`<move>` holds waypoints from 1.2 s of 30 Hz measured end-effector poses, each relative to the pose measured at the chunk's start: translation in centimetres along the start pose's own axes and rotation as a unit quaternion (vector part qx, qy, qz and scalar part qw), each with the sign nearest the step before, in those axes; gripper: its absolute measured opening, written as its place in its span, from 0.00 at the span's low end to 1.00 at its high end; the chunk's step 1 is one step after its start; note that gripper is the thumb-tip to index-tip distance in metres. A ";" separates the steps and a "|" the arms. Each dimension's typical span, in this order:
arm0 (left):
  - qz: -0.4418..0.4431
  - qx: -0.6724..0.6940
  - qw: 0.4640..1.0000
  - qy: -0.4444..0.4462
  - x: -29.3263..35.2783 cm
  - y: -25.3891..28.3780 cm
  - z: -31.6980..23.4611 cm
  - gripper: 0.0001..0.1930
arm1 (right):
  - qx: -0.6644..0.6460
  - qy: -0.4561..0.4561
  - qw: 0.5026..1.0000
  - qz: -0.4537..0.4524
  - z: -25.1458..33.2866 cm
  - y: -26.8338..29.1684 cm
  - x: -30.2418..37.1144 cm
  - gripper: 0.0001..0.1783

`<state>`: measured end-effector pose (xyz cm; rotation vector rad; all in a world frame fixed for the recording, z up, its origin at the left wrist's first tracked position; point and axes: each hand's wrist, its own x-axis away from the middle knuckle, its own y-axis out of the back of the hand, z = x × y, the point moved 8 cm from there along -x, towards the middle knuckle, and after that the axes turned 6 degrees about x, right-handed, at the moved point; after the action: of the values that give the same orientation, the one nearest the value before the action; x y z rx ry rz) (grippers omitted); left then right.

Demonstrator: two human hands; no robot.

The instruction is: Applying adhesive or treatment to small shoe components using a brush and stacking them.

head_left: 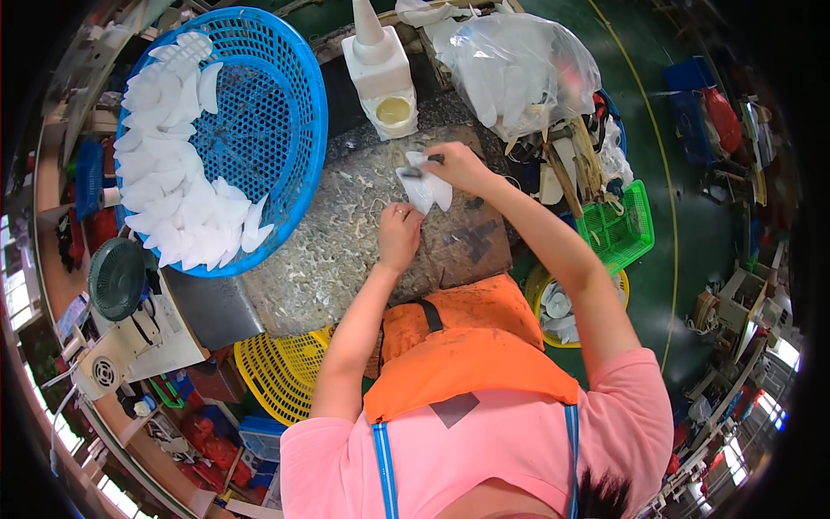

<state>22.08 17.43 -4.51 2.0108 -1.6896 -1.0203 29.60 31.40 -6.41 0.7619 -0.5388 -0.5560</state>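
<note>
Over the middle of the glue-crusted work board [320,251], my left hand [399,235] pinches the lower end of a thin white curved piece [439,192]. My right hand [458,166] grips a small dark-handled brush [412,173], its head against the upper part of that piece. Another white edge shows beside it, so there may be more than one piece. Just beyond my hands stands a white plastic container [380,73] with a cone-shaped top and a round opening of yellowish liquid [393,110]. Many similar white pieces [164,173] lie overlapping along the left side of a blue basket [313,112].
A clear plastic bag [527,69] of white pieces sits at the far right of the board. To the right are a green basket [640,225] and a yellow basket [538,285] holding white pieces. Another yellow basket [268,363] is below left, near a dark green fan [118,278].
</note>
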 end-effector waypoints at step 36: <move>-0.063 -0.155 0.953 0.253 1.1 23.9 7.6 0.37 | -0.057 0.081 0.990 -0.103 0.0 1.2 7.5 0.12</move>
<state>-0.34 11.98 5.42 1.9677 -1.0766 -0.6719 35.39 27.33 -3.65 0.7516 -0.2769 -0.7037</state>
